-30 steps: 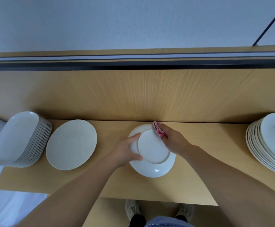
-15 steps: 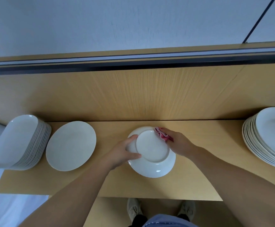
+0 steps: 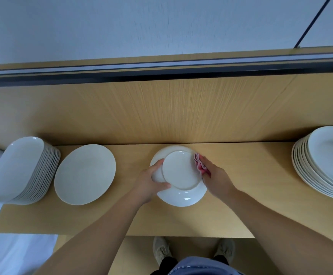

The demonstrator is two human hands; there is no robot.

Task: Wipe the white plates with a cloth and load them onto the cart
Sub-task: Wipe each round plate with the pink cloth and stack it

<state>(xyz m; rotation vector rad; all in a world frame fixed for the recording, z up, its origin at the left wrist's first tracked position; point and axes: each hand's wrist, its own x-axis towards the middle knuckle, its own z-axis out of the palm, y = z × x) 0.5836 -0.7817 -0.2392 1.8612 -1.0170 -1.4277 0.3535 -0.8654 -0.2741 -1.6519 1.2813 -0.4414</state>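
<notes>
Here we are at the wooden table (image 3: 241,207), and all the action is in the middle: 1 white plate (image 3: 181,175) is turned underside up, foot ring showing, right in front of the person. The left hand (image 3: 151,182) grips the plate's left edge, thumb over the top and fingers curled round the rim. On the other side the right hand (image 3: 216,180) has its fingers closed on a bunched pink cloth (image 3: 200,165), which is pressed against the plate's right rim. Whether the plate sits on the table or is lifted just off it, I cannot tell from this angle. To the left, 1 single plate (image 3: 84,174) lies flat on the table, and just beside that a left stack of plates (image 3: 22,171) leans at the table's end. Far over on the right, well apart from the hands, a right stack of plates (image 3: 324,165) sits at the frame edge. A wooden back panel (image 3: 161,110) rises behind the table, and 2 pale shoes (image 3: 161,250) show below its near edge.
</notes>
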